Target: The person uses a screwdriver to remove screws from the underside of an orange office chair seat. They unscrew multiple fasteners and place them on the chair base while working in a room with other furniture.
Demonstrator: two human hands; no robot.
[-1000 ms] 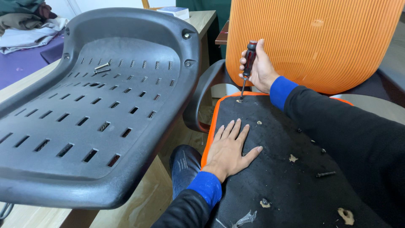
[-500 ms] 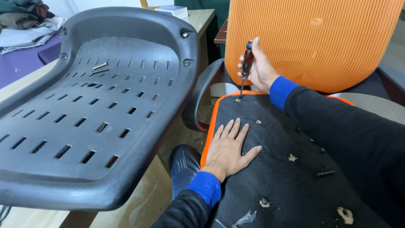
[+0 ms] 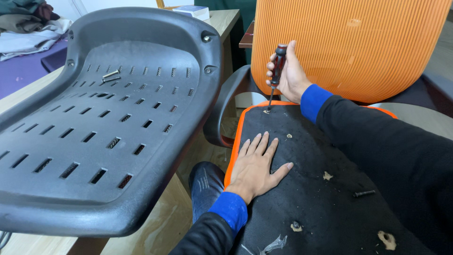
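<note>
Below the right hand (image 3: 289, 75), whose fingers wrap a red-and-black-handled screwdriver (image 3: 275, 71), its tip meets a screw (image 3: 267, 112) in the black fabric-covered seat underside (image 3: 311, 189), where the left hand (image 3: 257, 165) lies flat, empty.

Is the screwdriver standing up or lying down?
Standing up, nearly straight. The right hand grips the screwdriver by its red-and-black handle, and its tip points down at the black seat board.

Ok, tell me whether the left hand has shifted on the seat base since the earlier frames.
No. The left hand lies flat beside the orange edge, same spot.
</note>
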